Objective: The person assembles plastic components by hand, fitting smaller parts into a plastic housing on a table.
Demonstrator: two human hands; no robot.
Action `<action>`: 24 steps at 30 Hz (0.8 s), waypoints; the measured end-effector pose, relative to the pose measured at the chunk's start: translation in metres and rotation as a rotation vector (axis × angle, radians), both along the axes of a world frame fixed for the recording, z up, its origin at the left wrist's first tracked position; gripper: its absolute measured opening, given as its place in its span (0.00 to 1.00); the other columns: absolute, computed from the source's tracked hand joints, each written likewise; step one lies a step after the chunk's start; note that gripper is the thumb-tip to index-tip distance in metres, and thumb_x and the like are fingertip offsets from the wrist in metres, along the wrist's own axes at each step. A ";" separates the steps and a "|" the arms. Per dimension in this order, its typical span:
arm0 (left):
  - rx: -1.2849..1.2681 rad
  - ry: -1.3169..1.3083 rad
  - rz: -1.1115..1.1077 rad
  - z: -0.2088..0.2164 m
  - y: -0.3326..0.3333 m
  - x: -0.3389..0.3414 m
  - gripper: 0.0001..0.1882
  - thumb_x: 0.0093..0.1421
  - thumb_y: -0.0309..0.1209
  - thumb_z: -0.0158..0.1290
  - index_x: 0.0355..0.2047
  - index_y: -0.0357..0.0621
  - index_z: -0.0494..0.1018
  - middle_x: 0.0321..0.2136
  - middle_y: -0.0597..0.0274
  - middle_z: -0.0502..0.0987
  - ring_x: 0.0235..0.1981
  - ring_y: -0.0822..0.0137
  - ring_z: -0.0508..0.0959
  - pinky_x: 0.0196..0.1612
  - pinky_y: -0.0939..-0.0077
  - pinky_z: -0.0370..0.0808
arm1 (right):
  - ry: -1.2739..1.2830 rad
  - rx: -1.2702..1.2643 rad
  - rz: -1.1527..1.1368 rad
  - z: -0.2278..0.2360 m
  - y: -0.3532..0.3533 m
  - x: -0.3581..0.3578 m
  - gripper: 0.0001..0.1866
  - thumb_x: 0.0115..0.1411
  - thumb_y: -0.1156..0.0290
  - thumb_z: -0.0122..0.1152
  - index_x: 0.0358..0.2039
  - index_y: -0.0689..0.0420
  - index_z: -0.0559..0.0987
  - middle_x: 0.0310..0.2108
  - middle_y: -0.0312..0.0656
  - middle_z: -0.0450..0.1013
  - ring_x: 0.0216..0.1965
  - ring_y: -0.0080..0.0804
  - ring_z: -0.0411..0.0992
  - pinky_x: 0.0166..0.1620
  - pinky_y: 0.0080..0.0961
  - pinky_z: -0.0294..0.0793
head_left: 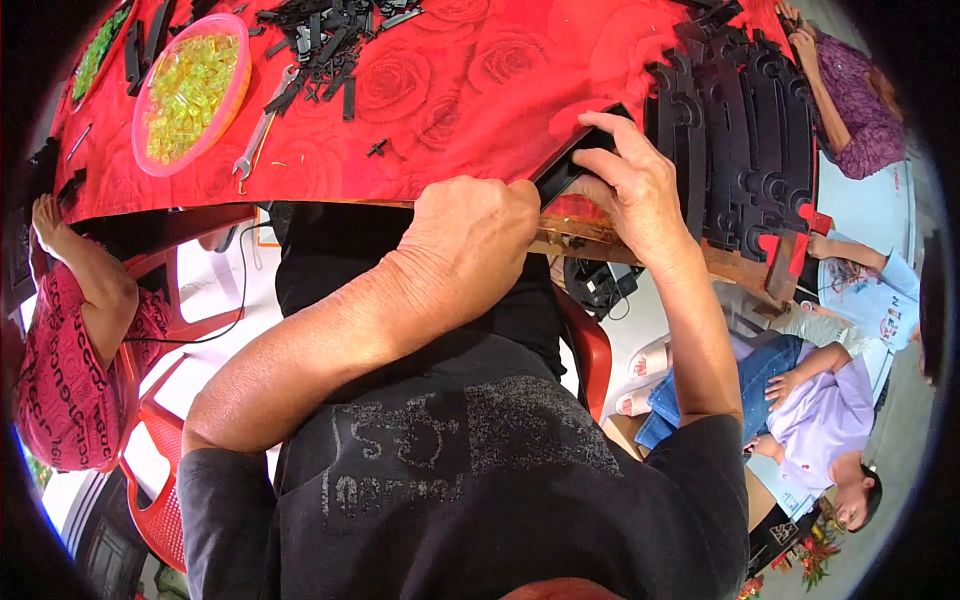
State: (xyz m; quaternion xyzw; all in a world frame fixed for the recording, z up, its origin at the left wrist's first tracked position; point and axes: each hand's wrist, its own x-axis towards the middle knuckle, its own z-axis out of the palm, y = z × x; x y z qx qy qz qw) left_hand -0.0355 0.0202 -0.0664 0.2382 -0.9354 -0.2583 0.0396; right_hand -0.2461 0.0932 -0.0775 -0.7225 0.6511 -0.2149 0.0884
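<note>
See a red rose-patterned tablecloth over the table. Find beyond its left edge a person in red printed clothes, and on the right another in a purple top, plus another in a lilac shirt and jeans. Note a red plastic chair at lower left. Come next to a row of dark curved pieces at the table's right end, then a pink-rimmed bowl full of clear yellow bits, and, near it, a loose heap of black strips. See the left hand with fingers curled into a fist against the near end of a black bar; cannot tell what, if anything, is pinched underneath. See the right hand gripping that bar between bent fingers and thumb. Place the bar aslant at the front table edge, between both hands. Lastly, spot a wrench beside the bowl and a tiny black cross-shaped piece.
</note>
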 end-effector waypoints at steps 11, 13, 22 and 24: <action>-0.067 -0.074 -0.003 0.008 0.001 -0.006 0.04 0.51 0.26 0.55 0.27 0.39 0.76 0.19 0.50 0.79 0.24 0.54 0.83 0.25 0.61 0.80 | 0.018 -0.011 0.022 -0.002 -0.003 -0.001 0.15 0.41 0.75 0.72 0.33 0.59 0.80 0.48 0.46 0.73 0.48 0.46 0.74 0.47 0.36 0.78; -0.084 -0.101 0.004 0.007 0.002 -0.006 0.04 0.51 0.26 0.55 0.26 0.39 0.76 0.20 0.51 0.79 0.24 0.54 0.84 0.26 0.61 0.80 | 0.027 -0.024 0.024 -0.003 -0.002 0.000 0.15 0.42 0.76 0.72 0.33 0.59 0.80 0.48 0.46 0.73 0.47 0.46 0.75 0.47 0.36 0.78; -0.062 0.061 0.000 -0.017 0.001 0.005 0.06 0.60 0.29 0.50 0.29 0.39 0.70 0.17 0.46 0.76 0.22 0.46 0.80 0.25 0.51 0.76 | 0.015 -0.006 0.044 -0.002 -0.002 0.001 0.18 0.44 0.81 0.70 0.38 0.61 0.77 0.50 0.46 0.72 0.48 0.48 0.74 0.49 0.37 0.77; -0.050 0.055 0.018 -0.012 0.004 0.009 0.08 0.62 0.31 0.50 0.29 0.40 0.70 0.17 0.46 0.76 0.22 0.45 0.80 0.25 0.50 0.75 | 0.046 0.011 0.076 -0.001 -0.002 -0.002 0.15 0.46 0.81 0.68 0.36 0.61 0.76 0.49 0.45 0.72 0.49 0.46 0.74 0.50 0.37 0.77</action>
